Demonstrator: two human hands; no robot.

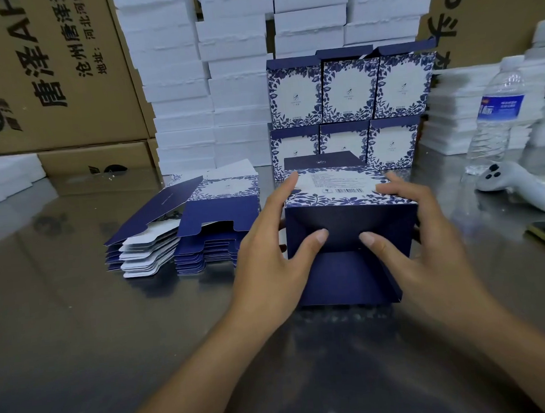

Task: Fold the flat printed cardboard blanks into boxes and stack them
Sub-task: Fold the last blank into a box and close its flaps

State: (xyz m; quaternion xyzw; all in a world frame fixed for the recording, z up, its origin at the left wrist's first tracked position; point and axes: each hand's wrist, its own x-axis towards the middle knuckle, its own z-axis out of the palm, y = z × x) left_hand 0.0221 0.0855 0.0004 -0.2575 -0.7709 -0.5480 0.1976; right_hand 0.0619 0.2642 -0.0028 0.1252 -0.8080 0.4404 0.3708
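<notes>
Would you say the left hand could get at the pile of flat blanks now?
Probably yes: the pile of flat blanks lies just beside the left hand, nothing between them, though that hand holds the box.

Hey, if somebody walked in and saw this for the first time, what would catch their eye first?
First, the half-folded box at centre, blue with a leafy print, held by the left hand and the right hand, both thumbs pressing its dark flap. Behind it stand finished boxes in two rows, and to the left lies a pile of flat blanks on the shiny metal table.
</notes>
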